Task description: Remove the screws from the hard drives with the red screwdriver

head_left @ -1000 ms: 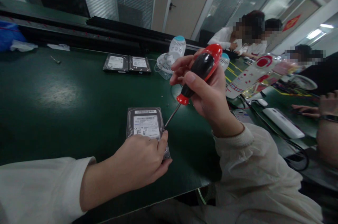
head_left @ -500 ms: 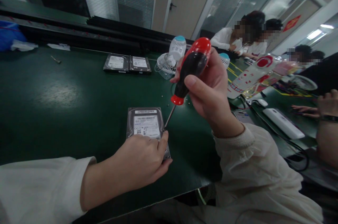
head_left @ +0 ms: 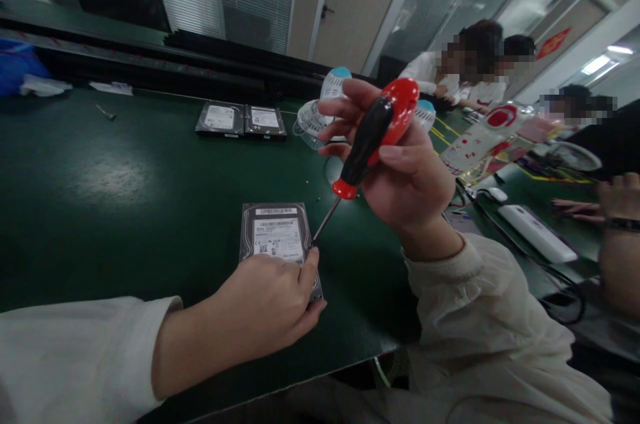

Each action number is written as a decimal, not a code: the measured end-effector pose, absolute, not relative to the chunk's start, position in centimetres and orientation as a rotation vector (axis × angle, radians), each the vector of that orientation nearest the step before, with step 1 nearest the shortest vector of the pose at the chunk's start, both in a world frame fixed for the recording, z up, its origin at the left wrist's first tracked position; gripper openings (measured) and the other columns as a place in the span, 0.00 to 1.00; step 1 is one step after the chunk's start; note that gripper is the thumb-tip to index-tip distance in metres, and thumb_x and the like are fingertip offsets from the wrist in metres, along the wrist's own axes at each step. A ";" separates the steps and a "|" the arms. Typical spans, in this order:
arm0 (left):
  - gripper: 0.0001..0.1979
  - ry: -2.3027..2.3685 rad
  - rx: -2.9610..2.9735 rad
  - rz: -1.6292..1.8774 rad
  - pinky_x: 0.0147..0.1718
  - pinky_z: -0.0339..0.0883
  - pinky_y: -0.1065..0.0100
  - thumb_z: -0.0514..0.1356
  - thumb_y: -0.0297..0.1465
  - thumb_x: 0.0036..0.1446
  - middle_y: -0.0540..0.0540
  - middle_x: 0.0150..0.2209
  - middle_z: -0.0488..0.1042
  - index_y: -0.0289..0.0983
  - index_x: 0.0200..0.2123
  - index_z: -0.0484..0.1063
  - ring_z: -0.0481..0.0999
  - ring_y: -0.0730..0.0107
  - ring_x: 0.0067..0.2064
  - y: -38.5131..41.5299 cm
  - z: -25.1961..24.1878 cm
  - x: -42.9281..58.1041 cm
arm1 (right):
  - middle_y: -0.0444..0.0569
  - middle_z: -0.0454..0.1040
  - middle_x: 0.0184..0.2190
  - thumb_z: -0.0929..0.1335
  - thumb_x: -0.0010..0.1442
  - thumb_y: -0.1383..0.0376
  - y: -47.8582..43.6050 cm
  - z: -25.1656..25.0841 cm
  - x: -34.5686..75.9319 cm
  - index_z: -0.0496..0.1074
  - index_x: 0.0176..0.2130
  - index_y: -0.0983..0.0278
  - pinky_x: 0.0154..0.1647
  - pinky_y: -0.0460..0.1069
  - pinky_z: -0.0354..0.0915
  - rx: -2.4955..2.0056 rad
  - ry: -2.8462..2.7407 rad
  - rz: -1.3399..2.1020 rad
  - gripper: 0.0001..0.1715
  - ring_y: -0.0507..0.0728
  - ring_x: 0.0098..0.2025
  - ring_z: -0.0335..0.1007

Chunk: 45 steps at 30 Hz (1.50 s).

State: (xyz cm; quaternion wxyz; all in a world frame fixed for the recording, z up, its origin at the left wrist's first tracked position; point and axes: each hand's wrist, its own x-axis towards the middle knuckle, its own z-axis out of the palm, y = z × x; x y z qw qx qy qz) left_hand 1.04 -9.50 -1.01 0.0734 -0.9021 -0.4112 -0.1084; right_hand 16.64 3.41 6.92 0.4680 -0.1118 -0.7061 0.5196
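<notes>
A hard drive (head_left: 277, 227) with a white label lies on the green table. My left hand (head_left: 265, 297) rests over its lower part, fingers wrapped round it, the index fingertip at the right edge beside the screwdriver's tip. My right hand (head_left: 395, 157) holds a red and black screwdriver (head_left: 373, 137), which leans to the upper right. Its handle lies against the palm, with the thumb at the near side and the other fingers spread loosely behind it. The shaft's tip meets the drive's right edge.
Two more drives (head_left: 220, 119) lie side by side farther back. Small screws (head_left: 319, 198) are scattered beyond the drive. White and blue fans (head_left: 336, 85) stand behind my right hand. A white power strip (head_left: 537, 233) and another person's hand (head_left: 577, 209) are at the right.
The screwdriver's handle has tilted and shifted right, and has turned. My right hand has loosened, its fingers more spread. My left hand and the drive have stayed in place.
</notes>
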 end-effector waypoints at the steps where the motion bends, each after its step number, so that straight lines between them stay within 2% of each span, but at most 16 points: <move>1: 0.27 -1.234 -2.707 -0.330 0.20 0.72 0.60 0.54 0.38 0.65 0.35 0.32 0.80 0.22 0.58 0.70 0.79 0.56 0.26 -9.5 -1.0 1.0 | 0.49 0.76 0.52 0.70 0.51 0.57 3.4 7.1 16.7 0.70 0.53 0.59 0.56 0.61 0.71 -0.287 -1.737 1.278 0.29 0.62 0.50 0.75; 4: 0.27 -1.230 -2.701 -0.344 0.20 0.72 0.60 0.55 0.38 0.64 0.35 0.32 0.80 0.23 0.58 0.70 0.79 0.56 0.27 -9.4 -1.1 1.1 | 0.47 0.79 0.46 0.69 0.54 0.53 3.1 7.3 16.7 0.71 0.50 0.57 0.60 0.64 0.68 -0.371 -1.772 1.158 0.24 0.63 0.51 0.76; 8: 0.27 -1.223 -2.695 -0.353 0.21 0.73 0.60 0.54 0.38 0.65 0.35 0.32 0.80 0.23 0.57 0.71 0.79 0.56 0.26 -9.4 -1.2 1.0 | 0.44 0.79 0.40 0.71 0.55 0.50 2.6 7.3 16.6 0.70 0.45 0.55 0.60 0.63 0.68 -0.458 -1.777 0.985 0.21 0.61 0.50 0.76; 13: 0.27 -1.232 -2.697 -0.324 0.21 0.73 0.60 0.53 0.39 0.65 0.35 0.32 0.80 0.23 0.58 0.70 0.79 0.57 0.27 -9.5 -1.2 1.0 | 0.42 0.77 0.40 0.73 0.54 0.53 2.7 6.9 16.5 0.65 0.41 0.54 0.59 0.61 0.70 -0.419 -1.757 0.983 0.19 0.58 0.47 0.76; 20: 0.27 -1.227 -2.688 -0.342 0.21 0.72 0.60 0.54 0.38 0.64 0.34 0.33 0.81 0.22 0.57 0.71 0.79 0.56 0.26 -9.6 -1.1 1.0 | 0.46 0.79 0.46 0.70 0.56 0.49 3.1 7.1 16.7 0.70 0.49 0.55 0.66 0.63 0.65 -0.358 -1.773 1.105 0.24 0.62 0.56 0.73; 24: 0.27 -1.211 -2.686 -0.357 0.21 0.72 0.60 0.55 0.38 0.64 0.34 0.32 0.80 0.22 0.57 0.71 0.79 0.56 0.26 -9.5 -1.1 1.0 | 0.45 0.80 0.44 0.70 0.58 0.55 2.9 7.1 16.6 0.72 0.47 0.56 0.67 0.61 0.64 -0.360 -1.765 1.030 0.17 0.60 0.53 0.76; 27: 0.27 -1.214 -2.695 -0.347 0.20 0.72 0.60 0.54 0.38 0.64 0.34 0.32 0.80 0.22 0.57 0.71 0.79 0.56 0.26 -9.5 -1.1 1.0 | 0.44 0.79 0.40 0.73 0.57 0.57 2.8 6.9 16.4 0.70 0.41 0.56 0.65 0.61 0.66 -0.410 -1.748 0.942 0.13 0.58 0.49 0.77; 31: 0.27 -1.231 -2.688 -0.342 0.20 0.71 0.62 0.55 0.39 0.64 0.35 0.31 0.80 0.23 0.57 0.71 0.79 0.58 0.26 -9.5 -1.0 1.0 | 0.43 0.78 0.40 0.73 0.56 0.56 3.1 6.8 16.3 0.66 0.38 0.56 0.61 0.61 0.68 -0.388 -1.716 0.953 0.15 0.58 0.49 0.76; 37: 0.27 -1.234 -2.692 -0.324 0.20 0.70 0.63 0.54 0.39 0.64 0.35 0.30 0.80 0.23 0.58 0.71 0.78 0.59 0.25 -9.5 -1.1 1.0 | 0.44 0.78 0.49 0.70 0.53 0.53 3.4 7.1 16.7 0.68 0.47 0.55 0.64 0.61 0.66 -0.350 -1.733 1.132 0.22 0.61 0.54 0.74; 41: 0.27 -1.239 -2.705 -0.324 0.20 0.71 0.61 0.53 0.39 0.65 0.36 0.31 0.80 0.23 0.58 0.70 0.79 0.57 0.25 -9.5 -1.1 1.1 | 0.46 0.78 0.46 0.70 0.55 0.49 3.3 7.3 16.6 0.69 0.47 0.55 0.63 0.61 0.66 -0.448 -1.767 1.035 0.23 0.62 0.54 0.73; 45: 0.27 -1.240 -2.696 -0.333 0.20 0.72 0.60 0.54 0.39 0.65 0.36 0.31 0.80 0.23 0.58 0.70 0.79 0.57 0.26 -9.5 -1.0 1.1 | 0.44 0.74 0.41 0.74 0.53 0.54 3.3 7.0 16.6 0.68 0.44 0.54 0.57 0.59 0.71 -0.464 -1.729 0.912 0.21 0.59 0.48 0.74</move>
